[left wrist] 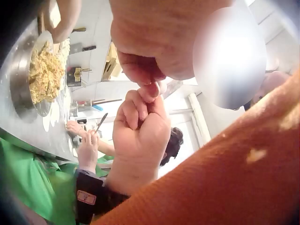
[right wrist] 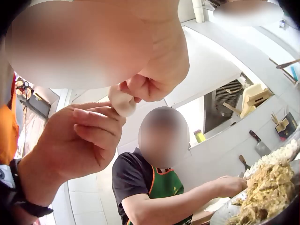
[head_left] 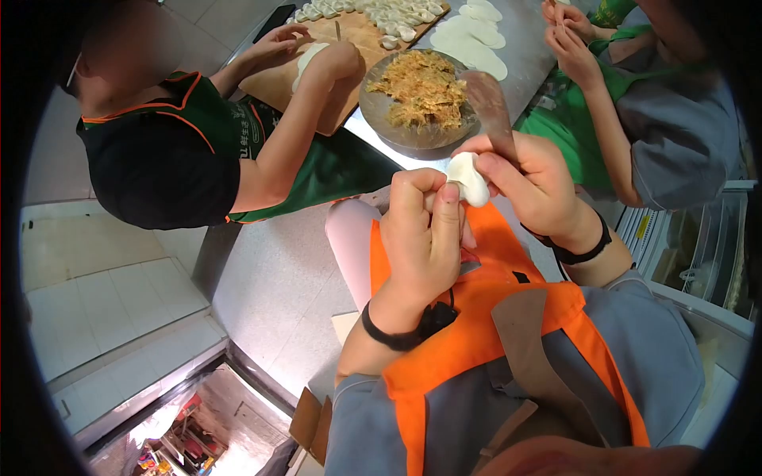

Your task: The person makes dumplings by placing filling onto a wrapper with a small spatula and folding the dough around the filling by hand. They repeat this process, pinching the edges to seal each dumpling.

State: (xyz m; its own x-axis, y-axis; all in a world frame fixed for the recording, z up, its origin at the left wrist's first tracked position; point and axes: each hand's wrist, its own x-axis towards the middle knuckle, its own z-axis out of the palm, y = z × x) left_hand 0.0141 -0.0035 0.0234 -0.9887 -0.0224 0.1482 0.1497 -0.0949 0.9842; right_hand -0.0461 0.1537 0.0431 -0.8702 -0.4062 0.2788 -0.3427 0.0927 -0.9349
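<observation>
A white folded dough piece [head_left: 470, 181] is held between both hands in front of the orange apron. My left hand [head_left: 422, 236] pinches its near left side between thumb and curled fingers. The right hand [head_left: 541, 184] pinches the other side, and a flat spatula blade [head_left: 490, 111] sticks up from this same hand, pointing toward the bowl. In the right wrist view the dough piece [right wrist: 123, 101] looks smooth and rounded between the fingertips of both hands. Fingers hide most of it in the left wrist view.
A metal bowl [head_left: 377, 119] of shredded yellow-orange filling [head_left: 421, 87] stands on the table edge ahead. Beyond it lie flat dough wrappers [head_left: 468, 41] and a wooden board [head_left: 262, 86] with many white dumplings [head_left: 389, 22]. One person works at each side.
</observation>
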